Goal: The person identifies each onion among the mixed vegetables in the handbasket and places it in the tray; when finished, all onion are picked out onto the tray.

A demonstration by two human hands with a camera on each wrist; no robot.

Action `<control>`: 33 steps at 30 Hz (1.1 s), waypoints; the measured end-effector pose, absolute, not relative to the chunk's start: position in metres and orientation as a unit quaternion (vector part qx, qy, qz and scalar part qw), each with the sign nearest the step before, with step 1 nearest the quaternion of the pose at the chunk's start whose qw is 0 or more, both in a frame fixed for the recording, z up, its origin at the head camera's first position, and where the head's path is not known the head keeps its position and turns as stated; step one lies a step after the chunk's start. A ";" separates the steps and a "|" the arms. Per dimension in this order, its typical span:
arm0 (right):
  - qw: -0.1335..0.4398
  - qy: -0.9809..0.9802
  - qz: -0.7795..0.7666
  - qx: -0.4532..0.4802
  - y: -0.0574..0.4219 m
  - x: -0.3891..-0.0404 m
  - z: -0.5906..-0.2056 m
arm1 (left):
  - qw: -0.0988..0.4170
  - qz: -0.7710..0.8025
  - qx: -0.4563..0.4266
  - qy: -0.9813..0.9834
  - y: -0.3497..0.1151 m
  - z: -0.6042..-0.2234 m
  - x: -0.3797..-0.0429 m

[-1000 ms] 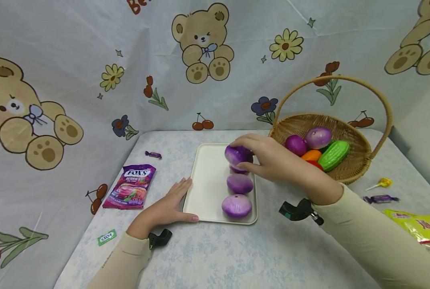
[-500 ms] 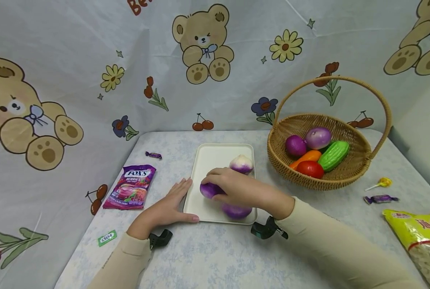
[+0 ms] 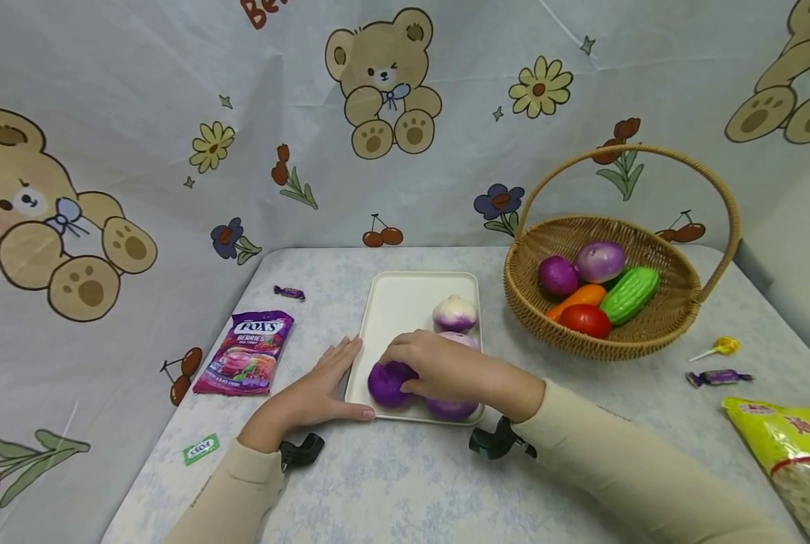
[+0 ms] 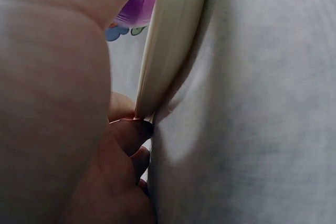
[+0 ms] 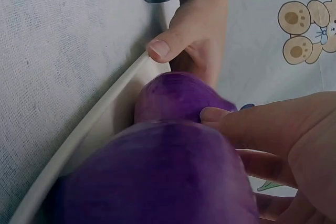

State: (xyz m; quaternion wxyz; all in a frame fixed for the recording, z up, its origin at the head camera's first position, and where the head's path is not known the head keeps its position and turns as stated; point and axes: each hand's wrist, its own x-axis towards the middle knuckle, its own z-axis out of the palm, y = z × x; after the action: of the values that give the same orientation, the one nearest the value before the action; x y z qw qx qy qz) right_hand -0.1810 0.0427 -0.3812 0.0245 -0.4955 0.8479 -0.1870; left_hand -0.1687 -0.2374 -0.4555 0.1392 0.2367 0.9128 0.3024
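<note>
My right hand (image 3: 439, 366) grips a deep purple onion (image 3: 387, 385) low over the near left corner of a cream tray (image 3: 408, 291). In the right wrist view, thumb and fingers flank this onion (image 5: 170, 95), behind a larger purple onion (image 5: 152, 177) close to the camera. Down the tray's right side runs a row: a white-and-purple bulb (image 3: 455, 313) at the back, then onions partly hidden by my right hand, with one onion (image 3: 449, 409) at the front. My left hand (image 3: 316, 393) rests at the tray's left near corner, fingers extended along the side and thumb at the front rim.
A wicker basket (image 3: 527, 302) with a tall handle stands back right, holding purple onions, a carrot, a tomato (image 3: 585, 321) and a green cucumber-like vegetable (image 3: 631, 295). A purple candy bag (image 3: 245, 353) lies left; a lollipop (image 3: 723, 345), wrapped candy (image 3: 719, 377) and yellow bag (image 3: 786, 453) lie right.
My right hand set down the white-and-purple bulb at the tray's back right, moved left and nearer, and now holds the deep purple onion at the near left corner. My left hand stayed put.
</note>
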 end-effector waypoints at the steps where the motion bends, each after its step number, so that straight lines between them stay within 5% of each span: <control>1: 0.027 0.848 -0.186 -0.496 0.042 -0.181 -0.382 | 0.139 0.303 0.237 0.913 -0.238 -0.456 -0.169; 19: -0.011 0.852 -0.210 -0.480 0.066 -0.186 -0.354 | 0.128 0.303 0.245 0.912 -0.237 -0.456 -0.169; 33: -0.069 0.912 -0.202 -0.350 0.166 -0.238 -0.287 | 0.126 0.304 0.245 0.912 -0.238 -0.458 -0.170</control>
State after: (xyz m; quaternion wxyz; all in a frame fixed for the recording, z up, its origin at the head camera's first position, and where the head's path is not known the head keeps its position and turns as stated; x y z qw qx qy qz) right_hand -0.2376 0.1663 -0.2874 -0.0695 -0.3503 0.9120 -0.2018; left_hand -0.1702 -0.2376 -0.4584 0.1256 0.2454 0.9118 0.3042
